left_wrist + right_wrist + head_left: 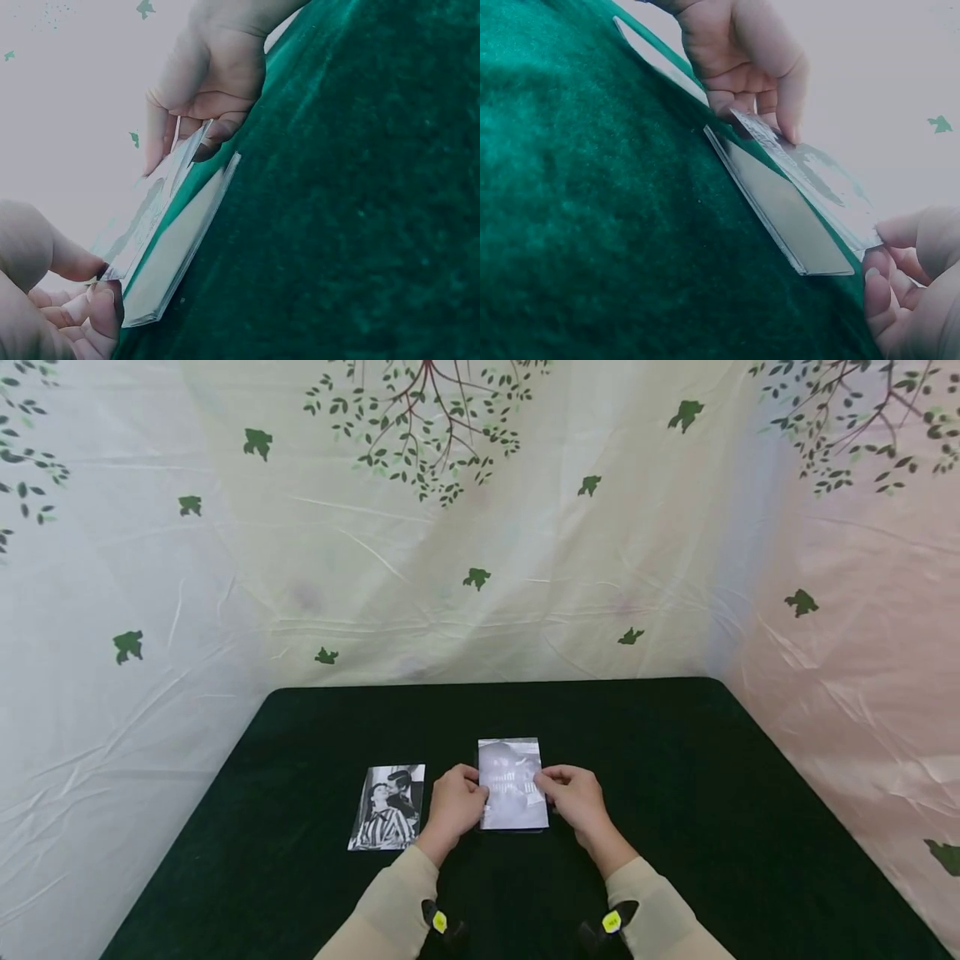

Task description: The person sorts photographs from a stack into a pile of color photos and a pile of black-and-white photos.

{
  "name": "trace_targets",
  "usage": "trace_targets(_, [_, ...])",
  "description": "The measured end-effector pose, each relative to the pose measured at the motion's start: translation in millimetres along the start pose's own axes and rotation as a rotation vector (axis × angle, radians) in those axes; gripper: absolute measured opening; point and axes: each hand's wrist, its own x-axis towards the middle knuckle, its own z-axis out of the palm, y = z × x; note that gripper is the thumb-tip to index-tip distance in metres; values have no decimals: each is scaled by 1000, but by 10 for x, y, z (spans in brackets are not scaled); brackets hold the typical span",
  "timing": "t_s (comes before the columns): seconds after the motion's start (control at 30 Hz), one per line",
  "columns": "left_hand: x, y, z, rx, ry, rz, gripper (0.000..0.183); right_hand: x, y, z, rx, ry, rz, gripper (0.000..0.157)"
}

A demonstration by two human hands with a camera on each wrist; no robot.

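Note:
Both hands hold a thin glossy sheet (512,781) with pale, streaky reflections, one hand at each side edge. My left hand (456,802) pinches the left edge between thumb and fingers; my right hand (579,799) pinches the right edge the same way. In the wrist views the sheet is raised at a tilt over a flat rectangular panel (176,251) with clear, layered-looking edges. That panel (776,217) lies on the green cloth, and from above the sheet covers nearly all of it.
A black-and-white photo print (386,810) of two people lies left of my left hand. Dark green cloth (637,743) covers the table. Pale curtains (420,585) printed with leaves stand around its back and sides.

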Motion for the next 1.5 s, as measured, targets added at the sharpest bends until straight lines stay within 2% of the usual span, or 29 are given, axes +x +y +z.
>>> trace_targets(0.27, [20, -3, -107, 11, 29, 51, 14, -55, -80, 10, 55, 2, -29, 19])
trace_targets(0.53, [-6, -87, -311, 23, 0, 13, 16, -154, -163, 179, 47, -6, -35, 19])
trace_targets(0.67, [-19, -157, -454, 82, 8, 24, 17, -221, -213, 317, 50, 5, -49, 18])
trace_targets(0.83, [-41, -263, -697, 164, 6, -27, 16, -335, -296, 552, 55, -9, -62, 15])
trace_targets(0.9, [-56, -297, -804, 174, 2, -59, 15, -374, -333, 651, 57, -12, -64, 14])
trace_targets(1.1, [-110, -413, -1086, 175, 27, -94, 17, -414, -431, 925, 39, -31, -112, 10])
trace_targets(1.3, [-132, -561, -1270, 176, 26, -114, 19, -436, -487, 1145, 1, -52, -129, 7])
trace_targets(1.5, [-131, -657, -1371, 194, 4, -138, 19, -463, -514, 1273, 5, -71, -152, 5])
